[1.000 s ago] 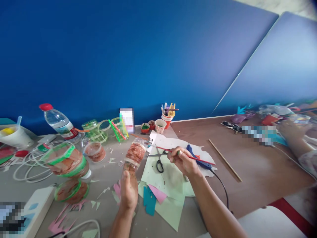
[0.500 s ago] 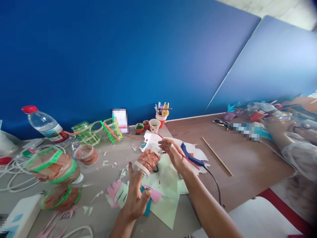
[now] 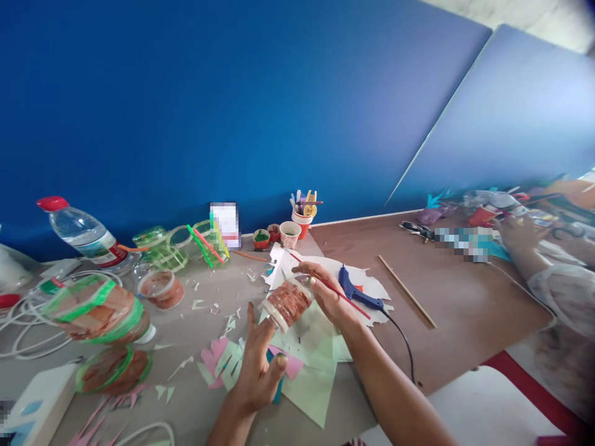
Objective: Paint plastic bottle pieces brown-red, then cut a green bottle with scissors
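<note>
My right hand [image 3: 325, 296] is closed round the upper end of a small clear bottle piece painted brown [image 3: 289, 301], held tilted above the table. The same hand also pinches a thin red paintbrush [image 3: 349, 299] that runs across its fingers. My left hand [image 3: 258, 371] is just below, fingers spread, with its fingertips at the bottle piece's lower end and nothing gripped. Under both hands lie pale green paper sheets [image 3: 312, 379] and coloured cut-outs.
A blue glue gun [image 3: 357, 292] with its cord and a wooden stick [image 3: 406, 291] lie to the right. Green-taped brown bottle sections [image 3: 97, 310], a water bottle [image 3: 81, 232], white cables [image 3: 28, 337] and paint cups [image 3: 290, 234] are left and behind. Another person's hand [image 3: 520, 238] works far right.
The bottle piece passed from my left hand's grip to my right hand. My left hand let go and spread its fingers. The view shifted slightly right.
</note>
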Demonstrator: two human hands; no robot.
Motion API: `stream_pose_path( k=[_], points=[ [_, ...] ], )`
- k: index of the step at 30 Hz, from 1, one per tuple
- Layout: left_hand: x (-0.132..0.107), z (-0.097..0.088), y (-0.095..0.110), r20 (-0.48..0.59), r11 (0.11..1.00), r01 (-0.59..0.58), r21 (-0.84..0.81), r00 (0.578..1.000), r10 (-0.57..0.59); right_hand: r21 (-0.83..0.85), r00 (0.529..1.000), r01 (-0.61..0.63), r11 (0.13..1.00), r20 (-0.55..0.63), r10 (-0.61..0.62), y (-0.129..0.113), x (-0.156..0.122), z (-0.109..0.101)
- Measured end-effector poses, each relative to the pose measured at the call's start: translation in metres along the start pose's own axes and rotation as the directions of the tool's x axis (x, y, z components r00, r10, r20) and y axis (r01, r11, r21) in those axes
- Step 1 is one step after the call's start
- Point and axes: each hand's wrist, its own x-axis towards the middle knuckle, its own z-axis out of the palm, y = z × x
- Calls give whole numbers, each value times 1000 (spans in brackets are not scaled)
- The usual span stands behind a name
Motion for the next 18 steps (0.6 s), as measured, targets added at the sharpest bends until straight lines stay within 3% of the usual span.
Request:
stream_pose_path(
  k=[4,8,13,18],
  points=[
    [-3,-3,-10,-148,977,153,-149,973,-175,83,999,-27,996,-34,30,1,1,1],
    [-7,-6,-24,-181,932,227,-281,942,-284,88,1000,-8,996,-3,9,2,0,-1],
    [1,-4,-26,-176,840,217,-498,923,-343,96,997,15,995,76,-22,6,0,-4],
    [18,4,-3,-198,805,170,-568,921,-335,49,981,87,995,172,-94,7,-1,-5]
  ],
)
